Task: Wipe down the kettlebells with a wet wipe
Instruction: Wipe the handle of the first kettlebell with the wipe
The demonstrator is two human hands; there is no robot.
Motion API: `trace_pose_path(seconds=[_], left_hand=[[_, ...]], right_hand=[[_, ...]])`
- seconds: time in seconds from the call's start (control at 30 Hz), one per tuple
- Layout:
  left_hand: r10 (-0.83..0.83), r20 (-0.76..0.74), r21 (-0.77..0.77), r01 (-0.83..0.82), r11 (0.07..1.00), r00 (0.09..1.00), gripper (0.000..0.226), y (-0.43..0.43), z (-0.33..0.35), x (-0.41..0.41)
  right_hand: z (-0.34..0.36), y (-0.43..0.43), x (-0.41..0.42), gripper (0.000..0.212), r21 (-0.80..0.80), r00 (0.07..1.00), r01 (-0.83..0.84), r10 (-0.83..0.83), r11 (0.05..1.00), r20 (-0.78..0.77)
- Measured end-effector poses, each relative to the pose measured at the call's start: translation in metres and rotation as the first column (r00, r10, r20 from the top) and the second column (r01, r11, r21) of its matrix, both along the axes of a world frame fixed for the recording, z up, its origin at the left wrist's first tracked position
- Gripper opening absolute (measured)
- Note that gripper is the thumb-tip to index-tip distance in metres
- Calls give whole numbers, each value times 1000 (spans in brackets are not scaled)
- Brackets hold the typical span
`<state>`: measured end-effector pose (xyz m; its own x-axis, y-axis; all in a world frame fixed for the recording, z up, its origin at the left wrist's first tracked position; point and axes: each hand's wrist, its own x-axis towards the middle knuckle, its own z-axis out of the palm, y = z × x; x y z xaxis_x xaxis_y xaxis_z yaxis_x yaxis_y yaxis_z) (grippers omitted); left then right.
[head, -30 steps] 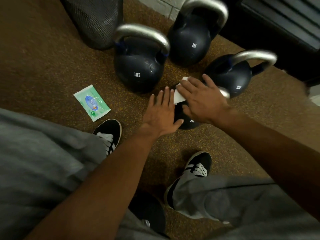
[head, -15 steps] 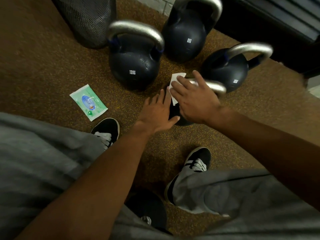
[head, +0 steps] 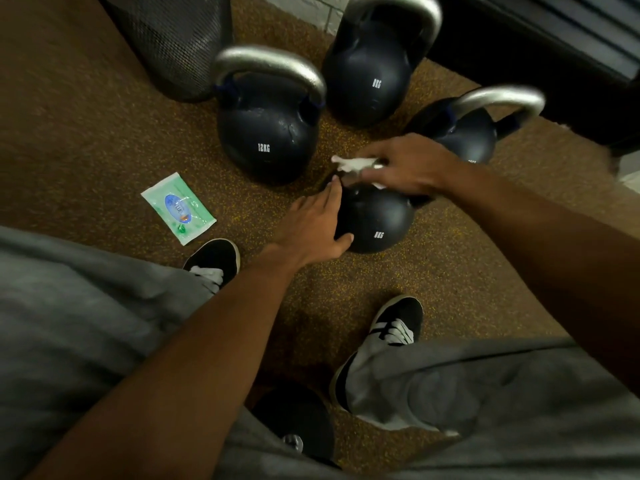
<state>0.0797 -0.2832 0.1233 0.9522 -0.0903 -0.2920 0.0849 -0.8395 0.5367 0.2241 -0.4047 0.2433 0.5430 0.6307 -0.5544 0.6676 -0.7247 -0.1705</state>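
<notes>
White wipe (head: 351, 164) in the right hand (head: 412, 164) grip hides the kettlebell (head: 377, 220) handle; left hand (head: 311, 223) flat, grip wide.

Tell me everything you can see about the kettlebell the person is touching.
The kettlebell is a dark, matte ball, metal by its look, marked 8KG in white. It stands on the speckled brown floor. The left hand rests flat against its left side. Its handle is almost hidden under the right hand, which grips it through a white wipe.
</notes>
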Motion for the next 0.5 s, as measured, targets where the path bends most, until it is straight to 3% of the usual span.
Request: trace_pose_path(seconds=[0.07, 0.13, 0.23, 0.3, 0.37, 0.43, 0.5], left_hand=[[0, -17, 33, 1, 999, 1000, 111, -3, 2, -1], [11, -11, 78, -10, 997, 1000, 112, -7, 3, -1], [36, -2, 122, -35, 992, 999, 115, -11, 4, -1], [38, -3, 133, -37, 990, 999, 116, -12, 3, 0], [45, -9, 132, -43, 990, 999, 118, -13, 3, -1], [56, -7, 133, -55, 990, 998, 118, -14, 3, -1], [65, 5, 133, -65, 989, 998, 119, -15, 2, -1]], right_hand=[[-5, 7, 17, 38, 40, 902, 348, -322, 937, -289], [-14, 17, 35, 51, -16, 705, 585, -518, 811, -485], [-17, 22, 54, 89, -285, 447, 630, -638, 722, -627], [-15, 25, 60, 95, -386, 303, 609, -653, 693, -694], [-14, 31, 65, 97, -415, 307, 579, -659, 702, -686], [-18, 38, 67, 100, -370, 453, 533, -626, 761, -634], [-22, 37, 65, 98, -341, 520, 516, -604, 785, -604]])
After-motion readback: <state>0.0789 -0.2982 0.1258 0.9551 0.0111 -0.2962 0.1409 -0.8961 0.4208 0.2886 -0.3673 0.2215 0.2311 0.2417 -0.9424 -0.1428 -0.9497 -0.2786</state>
